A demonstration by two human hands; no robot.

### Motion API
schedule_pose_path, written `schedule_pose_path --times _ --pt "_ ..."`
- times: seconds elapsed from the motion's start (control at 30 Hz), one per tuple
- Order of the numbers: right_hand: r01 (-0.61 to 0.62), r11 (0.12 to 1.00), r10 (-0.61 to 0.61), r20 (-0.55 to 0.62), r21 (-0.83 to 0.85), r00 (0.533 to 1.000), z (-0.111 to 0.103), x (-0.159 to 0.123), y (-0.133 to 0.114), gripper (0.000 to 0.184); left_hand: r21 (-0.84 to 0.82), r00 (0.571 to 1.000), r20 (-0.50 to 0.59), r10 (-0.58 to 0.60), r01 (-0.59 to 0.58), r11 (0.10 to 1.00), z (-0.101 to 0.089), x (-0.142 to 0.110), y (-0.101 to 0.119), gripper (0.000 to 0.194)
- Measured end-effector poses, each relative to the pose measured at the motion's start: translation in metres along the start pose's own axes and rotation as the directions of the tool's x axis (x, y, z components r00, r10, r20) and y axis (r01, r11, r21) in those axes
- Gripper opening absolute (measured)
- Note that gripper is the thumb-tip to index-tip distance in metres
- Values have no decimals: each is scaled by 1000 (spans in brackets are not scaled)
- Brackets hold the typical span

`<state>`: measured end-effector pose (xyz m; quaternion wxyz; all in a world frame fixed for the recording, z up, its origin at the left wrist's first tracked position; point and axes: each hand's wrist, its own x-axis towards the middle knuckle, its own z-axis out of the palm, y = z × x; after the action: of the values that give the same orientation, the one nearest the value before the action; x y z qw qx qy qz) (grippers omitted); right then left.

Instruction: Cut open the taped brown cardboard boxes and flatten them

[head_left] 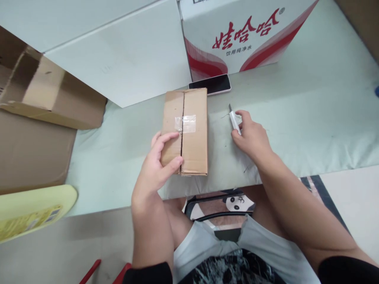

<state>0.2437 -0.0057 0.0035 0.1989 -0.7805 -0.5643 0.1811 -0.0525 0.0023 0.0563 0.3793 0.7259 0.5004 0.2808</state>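
Observation:
A small brown cardboard box (194, 152) lies on the pale green cloth. A seam runs along its top, crossed by a strip of clear tape (188, 123). My left hand (156, 161) rests on the box's left side, thumb and fingers spread over the top flap near the seam. To the right of the box, my right hand (251, 136) grips a white utility knife (234, 121) just above the cloth. The knife's blade is out and points away from me, apart from the box.
Behind the box lies a phone (214, 84), by a white and red carton (237, 43). A large white box (118, 59) stands at back left. Brown cartons (32, 146) and a yellow-green container (35, 213) are at the left. The covered table's (100, 185) front edge is before my lap.

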Motion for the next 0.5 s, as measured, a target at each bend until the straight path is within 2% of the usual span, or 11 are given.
schedule_pose_path --times 0.13,0.23,0.3,0.33,0.4,0.47,0.5 --pt "5 1000 -5 83 -5 997 3 0 1 65 -28 1000 17 20 -19 999 -11 0 -16 69" --pt "54 996 -59 71 67 996 3 -1 -2 63 -246 997 -75 -7 -12 969 -19 0 -34 66" --pt "107 980 -124 95 168 988 3 -2 -6 55 -438 991 -104 -81 27 898 -21 1 -43 66" --pt "128 960 -167 143 249 975 3 -4 -8 50 -524 988 -97 -123 54 850 -20 2 -46 65" --pt "127 877 -280 279 464 918 4 -7 -12 47 -644 978 -58 -199 116 756 -16 4 -49 63" --pt "58 741 -410 383 669 828 5 -11 -15 58 -701 968 -41 -246 148 698 -11 7 -49 59" --pt "14 674 -459 404 738 791 6 -13 -15 68 -703 965 -59 -256 142 697 -8 9 -48 55"
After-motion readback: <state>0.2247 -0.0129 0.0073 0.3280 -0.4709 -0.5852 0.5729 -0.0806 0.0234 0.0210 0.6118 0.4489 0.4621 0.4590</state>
